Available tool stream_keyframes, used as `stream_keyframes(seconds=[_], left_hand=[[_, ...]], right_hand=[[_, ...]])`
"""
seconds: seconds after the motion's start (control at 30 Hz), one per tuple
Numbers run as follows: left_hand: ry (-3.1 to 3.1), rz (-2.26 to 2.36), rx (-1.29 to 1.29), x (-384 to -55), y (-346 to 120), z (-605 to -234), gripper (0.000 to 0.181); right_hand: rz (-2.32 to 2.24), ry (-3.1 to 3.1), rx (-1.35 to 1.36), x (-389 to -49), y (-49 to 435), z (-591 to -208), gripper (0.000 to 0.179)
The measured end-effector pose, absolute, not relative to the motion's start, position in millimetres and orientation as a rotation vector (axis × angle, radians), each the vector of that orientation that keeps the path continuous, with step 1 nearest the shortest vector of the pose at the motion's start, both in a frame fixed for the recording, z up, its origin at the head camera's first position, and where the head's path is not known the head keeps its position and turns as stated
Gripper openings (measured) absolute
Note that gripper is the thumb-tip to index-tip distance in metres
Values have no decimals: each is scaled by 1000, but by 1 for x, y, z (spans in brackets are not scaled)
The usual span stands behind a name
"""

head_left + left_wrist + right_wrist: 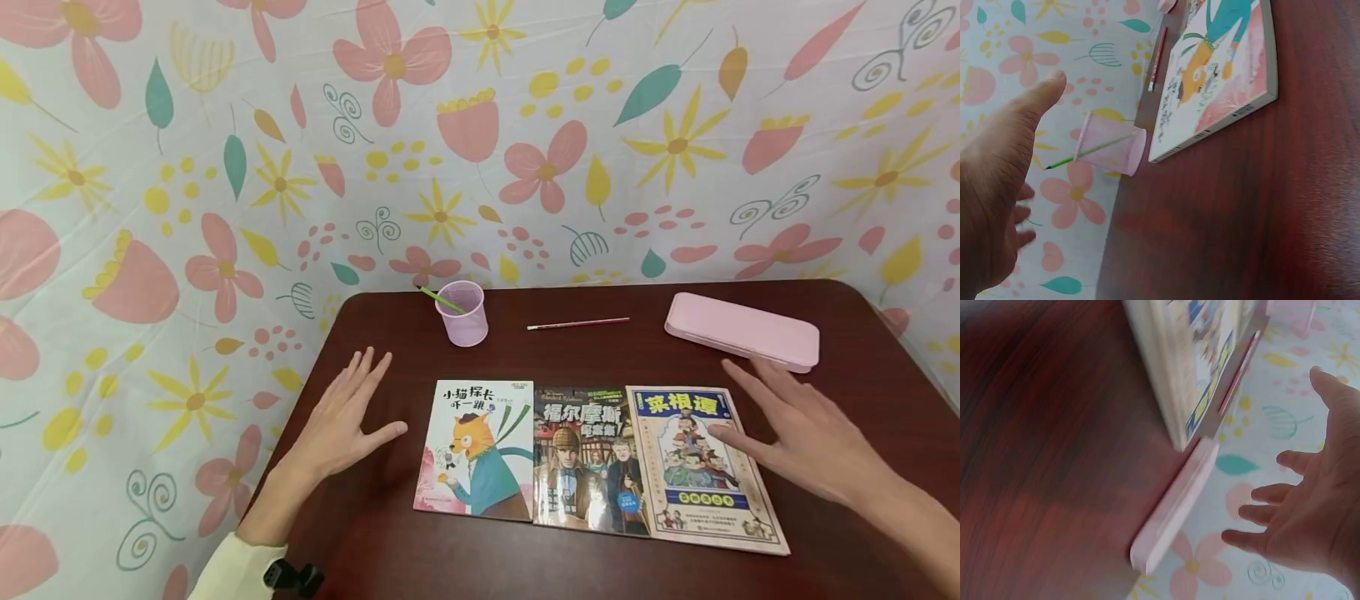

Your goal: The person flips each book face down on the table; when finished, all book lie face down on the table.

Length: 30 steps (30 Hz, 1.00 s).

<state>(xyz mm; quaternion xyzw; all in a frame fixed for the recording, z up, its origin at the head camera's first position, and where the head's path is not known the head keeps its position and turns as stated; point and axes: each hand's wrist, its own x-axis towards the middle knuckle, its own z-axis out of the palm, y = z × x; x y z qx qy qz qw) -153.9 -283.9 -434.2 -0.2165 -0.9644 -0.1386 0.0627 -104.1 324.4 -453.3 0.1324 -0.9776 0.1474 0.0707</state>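
Three books lie side by side in a row on the dark wooden table. The cat-cover book (480, 450) is on the left, the detective-cover book (588, 467) in the middle and the cream book with a blue title band (708, 467) on the right. My left hand (341, 421), fingers spread and holding nothing, hovers left of the cat book. On the other side, my right hand (802, 433) is spread too, its thumb overlapping the cream book in the head view. In the right wrist view its fingers (1266, 512) are stretched out with nothing between them.
A pink mesh pen cup (467, 321) with a green pencil (442, 300) leaning in it stands at the back left. Behind the books lies a red pencil (577, 323). A pink pencil case (742, 329) rests at the back right. Flower-print cloth (525, 167) hangs behind the table.
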Motion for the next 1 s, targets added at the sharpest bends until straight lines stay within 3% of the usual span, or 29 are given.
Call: stream_keyframes(seconds=[0.47,1.0], left_hand=[[-2944,-717,-662,-138,-279,-462,122],[-3113,-881,-699,-126,-269,-493,125]], right_hand=[[972,-2896,714,-161,257,-460,83],[1551,-2859,1073,-228,186,-482,64]])
